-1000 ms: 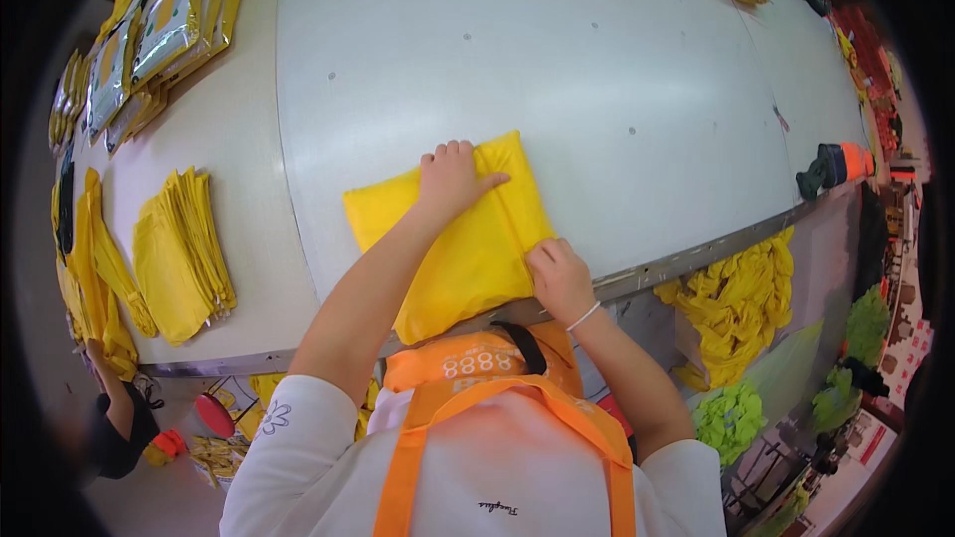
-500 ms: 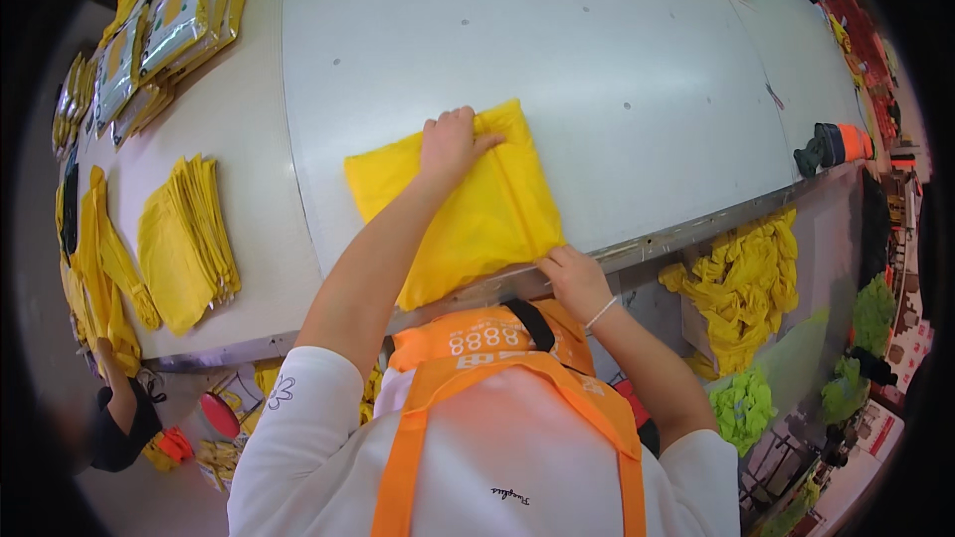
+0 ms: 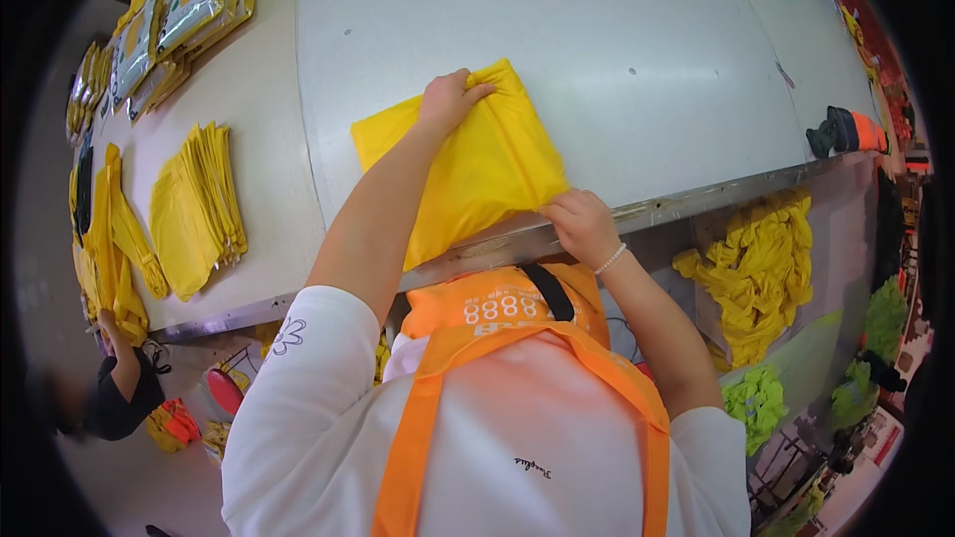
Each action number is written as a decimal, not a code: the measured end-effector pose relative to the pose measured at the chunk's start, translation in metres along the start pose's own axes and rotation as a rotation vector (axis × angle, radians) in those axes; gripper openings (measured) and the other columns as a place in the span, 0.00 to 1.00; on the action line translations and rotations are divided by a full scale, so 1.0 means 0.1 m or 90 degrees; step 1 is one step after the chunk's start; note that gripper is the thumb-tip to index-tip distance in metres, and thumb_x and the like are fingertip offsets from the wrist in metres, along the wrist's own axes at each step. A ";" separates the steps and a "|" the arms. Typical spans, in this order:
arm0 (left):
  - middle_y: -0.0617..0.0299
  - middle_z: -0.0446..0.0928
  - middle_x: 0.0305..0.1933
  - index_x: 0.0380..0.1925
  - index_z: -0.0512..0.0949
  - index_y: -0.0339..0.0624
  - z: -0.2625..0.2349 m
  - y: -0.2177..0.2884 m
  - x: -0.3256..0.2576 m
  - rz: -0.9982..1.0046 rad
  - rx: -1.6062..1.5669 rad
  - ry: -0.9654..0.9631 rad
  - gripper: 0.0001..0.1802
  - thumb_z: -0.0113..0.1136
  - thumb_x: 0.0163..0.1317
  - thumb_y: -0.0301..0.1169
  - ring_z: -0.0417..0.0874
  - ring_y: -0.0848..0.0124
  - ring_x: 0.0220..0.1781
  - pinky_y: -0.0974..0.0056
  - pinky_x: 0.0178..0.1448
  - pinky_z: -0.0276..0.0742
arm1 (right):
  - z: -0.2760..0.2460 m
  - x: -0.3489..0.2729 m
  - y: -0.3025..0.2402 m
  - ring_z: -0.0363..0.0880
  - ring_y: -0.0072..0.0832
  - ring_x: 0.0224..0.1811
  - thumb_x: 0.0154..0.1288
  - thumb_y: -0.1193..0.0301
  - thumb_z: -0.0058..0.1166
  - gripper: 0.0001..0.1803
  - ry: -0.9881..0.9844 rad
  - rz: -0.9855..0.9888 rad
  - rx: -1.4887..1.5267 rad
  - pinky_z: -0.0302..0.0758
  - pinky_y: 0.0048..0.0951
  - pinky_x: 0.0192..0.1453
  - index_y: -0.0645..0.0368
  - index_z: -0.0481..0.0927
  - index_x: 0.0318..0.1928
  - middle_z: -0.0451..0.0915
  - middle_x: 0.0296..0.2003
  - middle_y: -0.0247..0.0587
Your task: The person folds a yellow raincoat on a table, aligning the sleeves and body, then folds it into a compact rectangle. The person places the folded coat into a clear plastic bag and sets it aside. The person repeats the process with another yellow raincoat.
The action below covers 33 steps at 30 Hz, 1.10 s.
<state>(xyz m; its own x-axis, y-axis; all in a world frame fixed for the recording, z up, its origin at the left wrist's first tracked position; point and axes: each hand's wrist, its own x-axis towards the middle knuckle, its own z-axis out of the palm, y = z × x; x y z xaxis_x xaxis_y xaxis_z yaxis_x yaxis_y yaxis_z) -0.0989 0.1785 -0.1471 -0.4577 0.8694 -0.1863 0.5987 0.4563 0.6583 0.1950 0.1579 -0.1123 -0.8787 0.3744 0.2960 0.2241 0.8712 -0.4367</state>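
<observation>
Fingers of my left hand [image 3: 450, 99] curl over the far corner of the folded yellow garment [image 3: 477, 164], clamped on cloth; my right hand [image 3: 580, 224] pinches its near edge at the table's metal lip [image 3: 696, 201]. Garment lies on the grey table [image 3: 617, 50], long axis slanting far-left to near-right, overhanging the edge slightly. Wide bare tabletop beyond; yellow stack [image 3: 194, 209] well left.

Yellow folded garment [image 3: 477, 174]: matt woven cloth, softly creased. Tabletop [image 3: 647, 50]: smooth, pale grey, low sheen; metal strip along near edge. Packets [image 3: 184, 15] at far left corner: glossy plastic film.
</observation>
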 end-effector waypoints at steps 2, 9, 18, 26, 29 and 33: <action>0.50 0.78 0.30 0.27 0.73 0.37 -0.03 0.03 -0.02 0.030 0.014 0.014 0.27 0.62 0.54 0.54 0.78 0.54 0.35 0.54 0.39 0.73 | 0.09 0.00 0.08 0.75 0.35 0.38 0.52 0.74 0.56 0.05 -0.045 0.004 -0.017 0.71 0.33 0.40 0.55 0.78 0.32 0.75 0.30 0.35; 0.58 0.74 0.24 0.20 0.72 0.43 -0.74 0.98 -0.75 0.348 0.179 0.405 0.23 0.70 0.41 0.49 0.75 0.59 0.31 0.56 0.32 0.67 | -0.09 -0.11 0.02 0.78 0.27 0.40 0.66 0.63 0.51 0.15 0.062 0.462 0.364 0.73 0.27 0.43 0.59 0.78 0.47 0.80 0.40 0.38; 0.50 0.66 0.64 0.58 0.70 0.47 -0.46 0.42 -1.09 0.243 0.335 0.216 0.39 0.63 0.50 0.56 0.62 0.51 0.67 0.45 0.67 0.56 | 0.34 0.51 0.50 0.50 0.48 0.71 0.67 0.48 0.43 0.42 0.074 0.558 0.372 0.49 0.43 0.71 0.64 0.48 0.69 0.52 0.68 0.59; 0.50 0.48 0.74 0.69 0.54 0.52 0.11 -0.06 -1.12 -0.106 0.286 0.252 0.46 0.52 0.55 0.62 0.46 0.48 0.74 0.38 0.69 0.43 | 0.40 1.34 0.50 0.43 0.54 0.72 0.63 0.49 0.47 0.40 -0.145 0.206 -0.172 0.44 0.56 0.71 0.54 0.51 0.70 0.46 0.70 0.59; 0.44 0.50 0.71 0.67 0.58 0.55 0.08 -0.04 -1.09 -0.196 0.228 0.299 0.45 0.54 0.53 0.62 0.50 0.47 0.72 0.37 0.68 0.44 | 0.32 1.57 0.58 0.45 0.53 0.71 0.62 0.55 0.52 0.38 -0.060 0.287 -0.141 0.47 0.54 0.70 0.57 0.55 0.68 0.50 0.68 0.59; 0.42 0.54 0.68 0.64 0.64 0.58 -0.18 -0.13 -1.32 -0.251 0.134 0.261 0.38 0.56 0.55 0.57 0.59 0.45 0.65 0.42 0.65 0.55 | 0.59 0.20 0.49 0.65 0.41 0.58 0.65 0.65 0.54 0.30 0.129 0.471 0.348 0.64 0.40 0.62 0.68 0.60 0.61 0.66 0.54 0.56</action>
<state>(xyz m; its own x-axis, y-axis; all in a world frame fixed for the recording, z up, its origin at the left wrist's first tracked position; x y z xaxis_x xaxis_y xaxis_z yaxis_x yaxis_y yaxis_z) -0.0583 0.0546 -0.1180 -0.8622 0.5025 -0.0632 0.4306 0.7930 0.4309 0.1635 0.1895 -0.1784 -0.4905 0.8660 -0.0971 0.4228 0.1391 -0.8955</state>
